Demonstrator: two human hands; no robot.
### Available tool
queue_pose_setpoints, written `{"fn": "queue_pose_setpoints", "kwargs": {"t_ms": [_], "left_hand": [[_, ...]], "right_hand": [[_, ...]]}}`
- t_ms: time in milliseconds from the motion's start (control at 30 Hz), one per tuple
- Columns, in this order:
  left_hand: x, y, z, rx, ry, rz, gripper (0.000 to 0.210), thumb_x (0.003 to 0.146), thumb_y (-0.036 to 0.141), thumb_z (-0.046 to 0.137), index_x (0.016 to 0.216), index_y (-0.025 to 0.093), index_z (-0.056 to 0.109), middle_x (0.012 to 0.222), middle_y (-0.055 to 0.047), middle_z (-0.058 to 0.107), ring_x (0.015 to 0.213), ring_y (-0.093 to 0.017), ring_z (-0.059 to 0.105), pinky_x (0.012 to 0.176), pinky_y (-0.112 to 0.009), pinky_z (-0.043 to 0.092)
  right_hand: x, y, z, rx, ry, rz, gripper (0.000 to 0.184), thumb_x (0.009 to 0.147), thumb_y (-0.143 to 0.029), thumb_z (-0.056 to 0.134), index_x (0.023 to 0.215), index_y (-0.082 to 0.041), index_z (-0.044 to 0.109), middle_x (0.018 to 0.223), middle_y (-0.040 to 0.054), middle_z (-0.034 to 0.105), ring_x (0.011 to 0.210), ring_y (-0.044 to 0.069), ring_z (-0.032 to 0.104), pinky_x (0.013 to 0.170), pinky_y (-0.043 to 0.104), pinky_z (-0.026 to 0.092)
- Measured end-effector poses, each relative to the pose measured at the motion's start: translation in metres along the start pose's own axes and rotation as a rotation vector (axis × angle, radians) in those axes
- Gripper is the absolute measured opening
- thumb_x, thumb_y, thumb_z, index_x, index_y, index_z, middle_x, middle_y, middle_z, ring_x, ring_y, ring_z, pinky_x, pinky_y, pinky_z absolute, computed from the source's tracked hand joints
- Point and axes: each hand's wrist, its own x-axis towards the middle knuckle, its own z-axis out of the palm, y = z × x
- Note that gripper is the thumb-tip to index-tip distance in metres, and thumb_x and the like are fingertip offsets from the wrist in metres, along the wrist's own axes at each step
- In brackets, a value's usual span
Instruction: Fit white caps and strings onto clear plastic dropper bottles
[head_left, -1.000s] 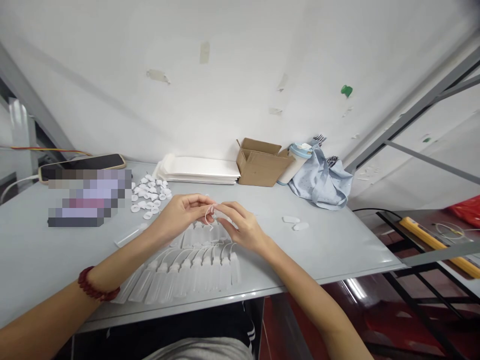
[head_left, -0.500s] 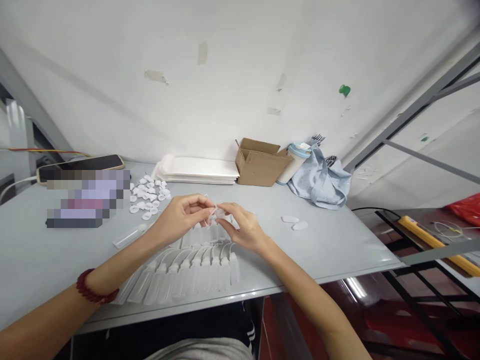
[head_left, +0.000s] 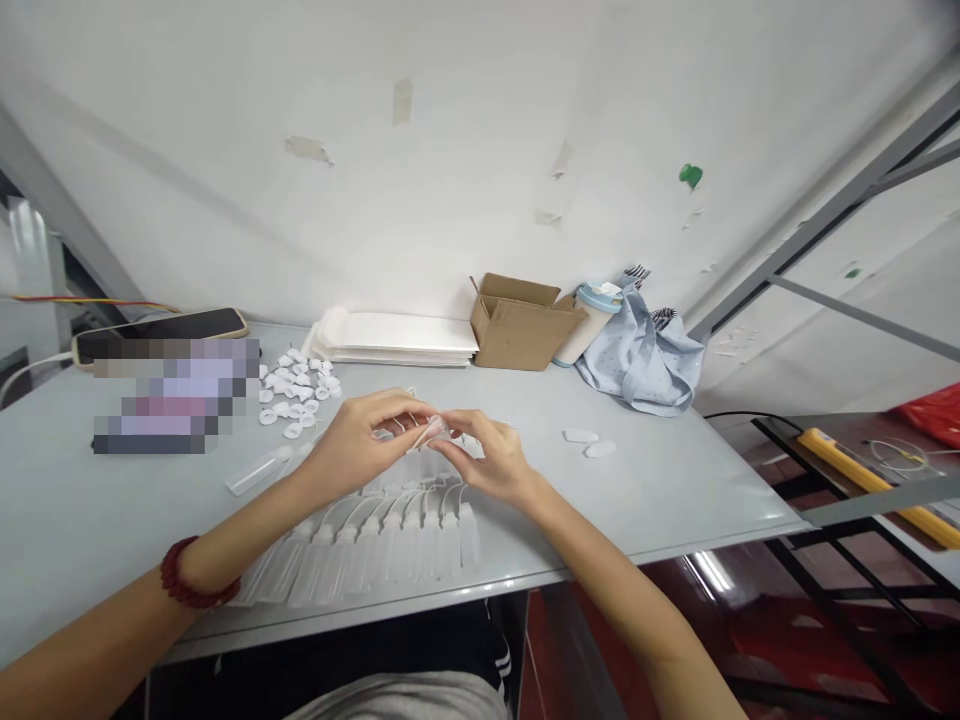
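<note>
My left hand [head_left: 367, 435] and my right hand [head_left: 491, 457] meet over the table, fingertips pinching a small translucent plastic piece [head_left: 436, 430] between them. Fingers cover much of it, so its exact kind cannot be made out. Just below lies a row of clear plastic bottles [head_left: 367, 550], slim and side by side, with thin white cords at their necks. More bottles [head_left: 427, 463] lie behind that row, partly under my hands. A single clear tube [head_left: 259, 470] rests left of my left wrist. Beyond that forearm is a pile of small white caps [head_left: 292, 388].
A pixelated phone-like object [head_left: 180, 395] and a black-screened phone [head_left: 165, 337] lie at the left. Along the wall stand a white stack [head_left: 405, 340], an open cardboard box [head_left: 517, 335], a cup [head_left: 585, 325] and a blue cloth bag [head_left: 649, 360]. Two white pieces [head_left: 589, 443] lie right.
My left fingers have closed in toward the right ones around the plastic piece, and my left wrist has shifted slightly right. The white loop that showed between the fingers is now less visible.
</note>
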Motion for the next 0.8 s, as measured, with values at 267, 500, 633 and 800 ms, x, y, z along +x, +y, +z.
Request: {"fn": "queue_pose_setpoints", "kwargs": {"t_ms": [267,500,633,800], "left_hand": [[-0.001,-0.006,-0.002,0.171,0.013,0.258,0.019,0.088,0.028,0.057,0.085,0.017,0.072,0.077,-0.003,0.07,0.064,-0.012,0.06,0.059,-0.023,0.048],[0.0,-0.014,-0.003,0.355,0.041,0.441,0.018,0.091,0.022,0.054,0.081,0.015,0.068,0.067,-0.001,0.064,0.056,-0.01,0.054,0.053,-0.021,0.042],[0.0,-0.008,-0.012,0.421,0.077,0.532,0.012,0.09,0.023,0.059,0.087,0.014,0.066,0.074,-0.002,0.066,0.062,-0.011,0.06,0.056,-0.022,0.047],[0.0,0.001,-0.017,0.462,0.167,0.708,0.022,0.085,0.022,0.067,0.104,0.013,0.062,0.098,-0.009,0.067,0.09,-0.018,0.064,0.08,-0.03,0.054]], "right_hand": [[0.0,-0.003,0.0,0.092,0.017,0.066,0.022,0.089,-0.027,0.062,0.108,-0.02,0.054,0.09,0.0048,0.071,0.075,0.014,0.069,0.067,0.026,0.058],[0.005,-0.007,0.0,0.496,-0.029,0.477,0.027,0.075,-0.033,0.076,0.094,-0.02,0.061,0.085,0.0036,0.072,0.077,0.017,0.07,0.075,0.031,0.058],[0.015,-0.01,-0.006,0.949,-0.077,0.777,0.032,0.068,-0.032,0.081,0.092,-0.019,0.063,0.084,0.0023,0.073,0.079,0.018,0.072,0.08,0.035,0.056],[0.024,-0.01,-0.016,1.234,-0.098,0.912,0.028,0.069,-0.03,0.081,0.09,-0.017,0.066,0.083,0.0036,0.074,0.075,0.018,0.072,0.078,0.032,0.054]]}}
